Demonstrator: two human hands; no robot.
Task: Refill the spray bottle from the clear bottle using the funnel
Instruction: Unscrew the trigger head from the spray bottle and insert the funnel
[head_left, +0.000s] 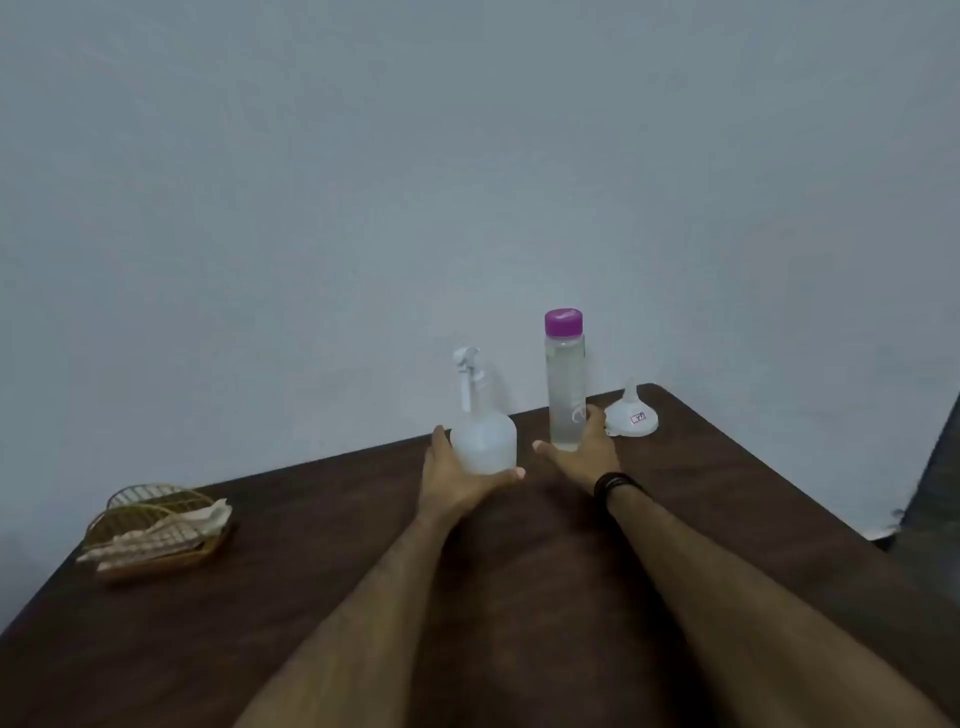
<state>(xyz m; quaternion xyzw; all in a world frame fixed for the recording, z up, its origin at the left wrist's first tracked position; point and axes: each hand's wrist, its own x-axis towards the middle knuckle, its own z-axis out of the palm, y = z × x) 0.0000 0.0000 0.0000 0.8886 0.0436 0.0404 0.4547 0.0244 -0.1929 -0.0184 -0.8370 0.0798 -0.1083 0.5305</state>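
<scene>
Dark wood tabletop (322, 545): carrying every item, set against a pale grey wall.
Frosted white plastic spray bottle (483, 441): upright near the far edge, trigger head screwed on, contents impossible to judge through the cloudy wall.
Tall clear bottle with purple screw cap (565, 384): upright just right of the spray bottle, capped, filled with clear liquid nearly to the neck.
White plastic funnel (631, 413): upside down on its wide rim, spout pointing up, right of the clear bottle and close to the far right corner; a small red-and-white sticker on its side.
Left hand (457, 475): cupped round the lower body of the spray bottle, thumb visible at the front right, fingers wrapped behind.
Right hand (587, 452): curled round the base of the clear bottle, thumb in front, fingertips showing through the far side; dark band on the wrist.
Woven golden wire basket (156, 535): well apart at the left, holding folded pale cloths.
Progress: barely begun, by the look of it. Both bottles closed, funnel not yet placed, nothing poured.
Left to do: probably unscrewing the trigger head, seating the funnel spout in the neck, uncapping the clear bottle, pouring, closing up.
</scene>
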